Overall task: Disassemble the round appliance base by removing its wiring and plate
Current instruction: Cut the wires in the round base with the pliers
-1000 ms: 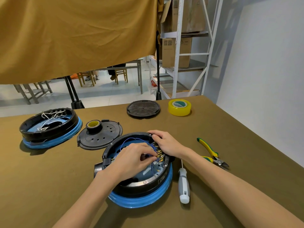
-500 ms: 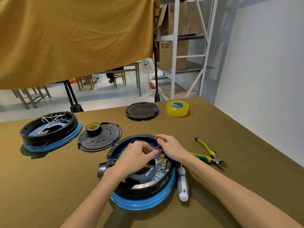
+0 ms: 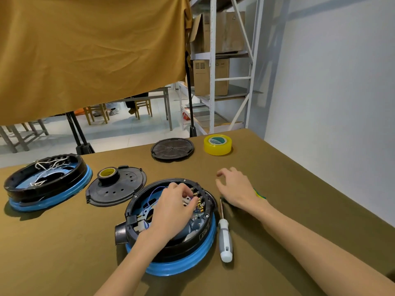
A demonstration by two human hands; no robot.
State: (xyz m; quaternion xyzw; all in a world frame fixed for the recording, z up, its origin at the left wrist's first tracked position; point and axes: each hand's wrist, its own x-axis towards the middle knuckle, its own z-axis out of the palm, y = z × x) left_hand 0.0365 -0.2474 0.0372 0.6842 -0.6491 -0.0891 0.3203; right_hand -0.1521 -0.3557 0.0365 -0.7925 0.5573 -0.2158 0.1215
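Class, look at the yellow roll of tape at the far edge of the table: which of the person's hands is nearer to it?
Right. The right hand hovers over the table just short of the yellow tape roll; the left hand is farther back, inside the round black-and-blue appliance base.

Mustard curtain [image 3: 92,56] hung behind, white shelving [image 3: 213,67] w/ cardboard boxes [image 3: 210,76], grey wall [image 3: 333,92] rt, tiled floor [image 3: 119,133].

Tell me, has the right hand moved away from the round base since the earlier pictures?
Yes. The right hand left the round base rim and now hovers to its right, above the screwdriver tip.
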